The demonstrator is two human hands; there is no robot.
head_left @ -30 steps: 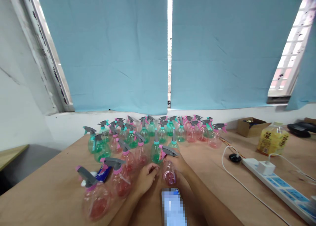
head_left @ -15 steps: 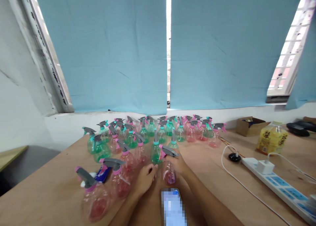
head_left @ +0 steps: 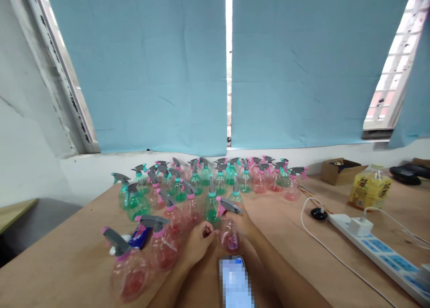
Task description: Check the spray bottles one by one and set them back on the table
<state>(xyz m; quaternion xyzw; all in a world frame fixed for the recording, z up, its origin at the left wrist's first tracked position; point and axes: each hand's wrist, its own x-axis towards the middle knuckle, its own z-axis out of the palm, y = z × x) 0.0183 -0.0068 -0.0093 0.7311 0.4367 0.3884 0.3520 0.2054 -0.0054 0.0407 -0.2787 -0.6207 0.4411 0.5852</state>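
A small pink spray bottle [head_left: 230,237] with a grey trigger head stands on the wooden table [head_left: 278,236] just in front of me. My right hand [head_left: 244,225] is wrapped round its neck and upper body. My left hand [head_left: 198,243] rests beside the bottle on its left, with fingers curled and fingertips touching its side. A phone [head_left: 235,283] with a lit screen lies between my forearms at the bottom edge.
Several pink and green spray bottles [head_left: 188,187] crowd the table's far and left side, two pink ones [head_left: 129,267] near my left arm. A white power strip [head_left: 379,252] with cables, a yellow oil bottle [head_left: 369,188] and a cardboard box [head_left: 341,171] lie at right.
My left hand's fingers have curled in more tightly against the bottle. The right hand and the bottle have barely moved.
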